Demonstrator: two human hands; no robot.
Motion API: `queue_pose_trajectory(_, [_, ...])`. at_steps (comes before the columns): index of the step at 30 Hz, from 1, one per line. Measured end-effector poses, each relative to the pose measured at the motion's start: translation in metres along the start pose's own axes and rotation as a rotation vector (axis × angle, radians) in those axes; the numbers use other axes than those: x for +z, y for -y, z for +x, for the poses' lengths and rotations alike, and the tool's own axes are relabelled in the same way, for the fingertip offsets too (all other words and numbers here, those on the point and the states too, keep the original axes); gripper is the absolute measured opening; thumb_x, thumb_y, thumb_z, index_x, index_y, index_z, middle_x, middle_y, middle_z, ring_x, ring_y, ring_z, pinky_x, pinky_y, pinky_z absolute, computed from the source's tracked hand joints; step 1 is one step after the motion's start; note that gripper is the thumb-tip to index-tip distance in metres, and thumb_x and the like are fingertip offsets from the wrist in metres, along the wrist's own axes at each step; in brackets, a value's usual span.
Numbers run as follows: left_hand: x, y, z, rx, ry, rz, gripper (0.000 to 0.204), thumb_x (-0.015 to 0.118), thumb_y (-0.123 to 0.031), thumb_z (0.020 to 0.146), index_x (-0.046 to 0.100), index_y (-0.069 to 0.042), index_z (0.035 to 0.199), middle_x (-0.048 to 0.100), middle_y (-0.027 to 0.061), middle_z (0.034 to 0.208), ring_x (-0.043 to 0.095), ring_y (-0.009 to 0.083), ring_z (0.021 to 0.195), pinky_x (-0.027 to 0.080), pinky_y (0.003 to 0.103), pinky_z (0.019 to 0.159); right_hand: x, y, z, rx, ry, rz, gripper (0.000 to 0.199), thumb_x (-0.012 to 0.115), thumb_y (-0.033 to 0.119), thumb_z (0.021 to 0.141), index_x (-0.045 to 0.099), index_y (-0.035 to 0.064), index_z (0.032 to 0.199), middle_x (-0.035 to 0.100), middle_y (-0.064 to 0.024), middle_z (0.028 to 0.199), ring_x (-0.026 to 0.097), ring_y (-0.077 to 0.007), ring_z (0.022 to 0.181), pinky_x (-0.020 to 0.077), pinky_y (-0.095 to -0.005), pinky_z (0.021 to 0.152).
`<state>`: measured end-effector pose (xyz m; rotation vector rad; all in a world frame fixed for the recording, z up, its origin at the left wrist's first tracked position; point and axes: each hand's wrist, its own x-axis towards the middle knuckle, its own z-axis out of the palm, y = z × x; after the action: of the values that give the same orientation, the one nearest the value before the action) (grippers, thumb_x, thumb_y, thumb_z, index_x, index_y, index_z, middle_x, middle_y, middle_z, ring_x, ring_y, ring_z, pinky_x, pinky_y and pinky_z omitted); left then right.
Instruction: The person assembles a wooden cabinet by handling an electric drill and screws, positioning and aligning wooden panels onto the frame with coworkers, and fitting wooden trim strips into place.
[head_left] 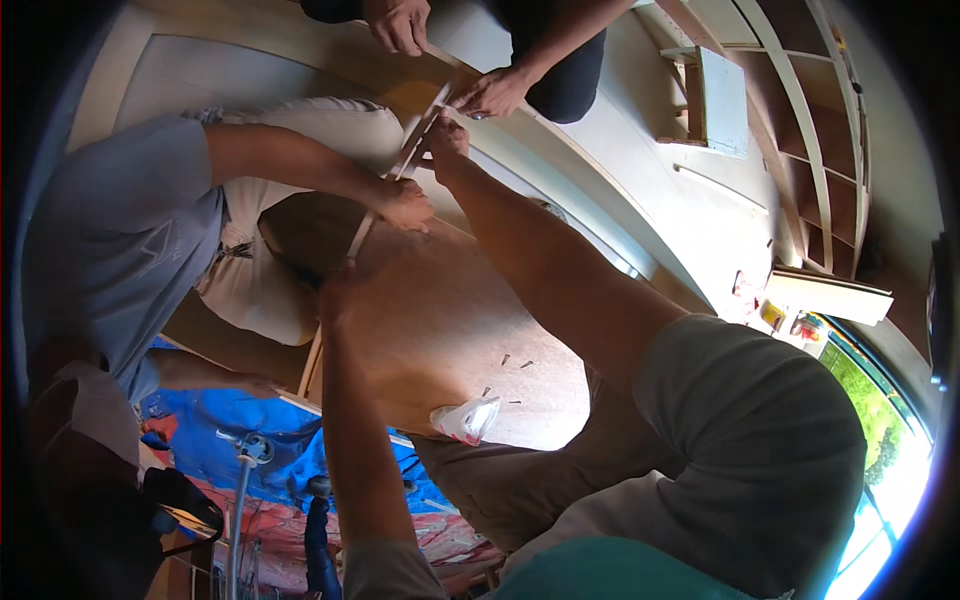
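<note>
pale wood: one narrow strip [361, 233], set aslant above the centre, along the far left edge of a broad brown panel [450, 290]; right hand [449, 138], bare, at the strip's upper end, fingers curled in and closed on it; left hand [343, 290], bare and in shadow, at the strip's lower end, beside the panel's edge, whether clamped or merely touching cannot be told; co-worker's hand [406, 206], reaching in from the left out of a grey shirt [150, 215], at the strip between the two; second co-worker's hand [497, 94], from the top, just beside the right hand, its partner hand [398, 24] hanging nearby, clear of the strip; dark screws [527, 365], a few, scattered loose on the panel's near part; white plastic bag [468, 420], crumpled, with red marking, at the panel's near edge; blue tarp [290, 460], rumpled, lower left, below the panel; metal pole [240, 515], upright before the tarp; pale box [722, 102], upper right, near curved wooden shelving [815, 130]; window [872, 415], far right, green foliage showing through it.
</note>
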<state>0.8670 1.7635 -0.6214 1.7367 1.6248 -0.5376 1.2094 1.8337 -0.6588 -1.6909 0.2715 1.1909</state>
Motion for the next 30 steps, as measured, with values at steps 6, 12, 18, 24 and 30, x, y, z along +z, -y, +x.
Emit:
queue_pose_trajectory(6, [0.034,0.011,0.021,0.006,0.005,0.002,0.062,0.042,-0.061,0.103,0.060,-0.011,0.135,0.057,0.0218,0.138,0.057,0.0442,0.120,0.044,0.064,0.095,-0.025,-0.040,0.054,-0.093,0.236,0.247,0.052,0.052,0.049,0.105,0.051,0.0122,0.142,0.054,-0.0137,0.139,0.062,-0.0290,0.116,0.0616,-0.0559,0.078])
queue_pose_trajectory(12, [0.022,-0.018,-0.007,-0.252,-0.053,-0.063,0.075,0.040,-0.067,0.099,0.049,-0.013,0.150,0.048,0.0166,0.154,0.043,0.0379,0.144,0.029,0.078,0.110,-0.036,-0.002,0.030,0.045,0.304,-0.023,0.048,0.051,0.055,0.104,0.056,0.0137,0.129,0.066,-0.0124,0.122,0.066,-0.0307,0.111,0.0603,-0.0555,0.093])
queue_pose_trajectory(18, [0.039,-0.010,-0.032,-0.165,-0.340,-0.179,0.076,0.053,-0.057,0.097,0.040,-0.010,0.156,0.034,0.0154,0.165,0.031,0.0367,0.152,0.013,0.077,0.116,-0.046,0.018,0.033,0.132,0.166,-0.384,0.048,0.043,0.053,0.108,0.056,0.0116,0.127,0.068,-0.0138,0.115,0.071,-0.0274,0.101,0.0629,-0.0520,0.078])
queue_pose_trajectory(24, [0.091,0.083,-0.166,-0.132,-0.525,-0.599,0.068,0.063,-0.032,0.095,0.044,0.001,0.151,0.040,0.0257,0.159,0.044,0.0454,0.141,0.039,0.052,0.114,-0.124,-0.042,-0.044,-0.730,0.307,-1.214,0.042,0.054,0.041,0.104,0.067,0.0081,0.082,0.063,-0.0087,0.065,0.064,-0.0219,0.057,0.0515,-0.0346,0.053])
queue_pose_trajectory(30, [0.157,0.152,-0.345,-0.505,-0.386,-0.804,0.040,0.063,-0.031,0.096,0.067,-0.003,0.125,0.070,0.0285,0.113,0.068,0.0466,0.105,0.055,0.051,0.091,-0.120,-0.170,-0.270,-0.540,0.698,-1.704,0.026,0.063,0.026,0.095,0.075,0.0055,0.108,0.073,-0.0212,0.106,0.070,-0.0383,0.101,0.0539,-0.0465,0.087])
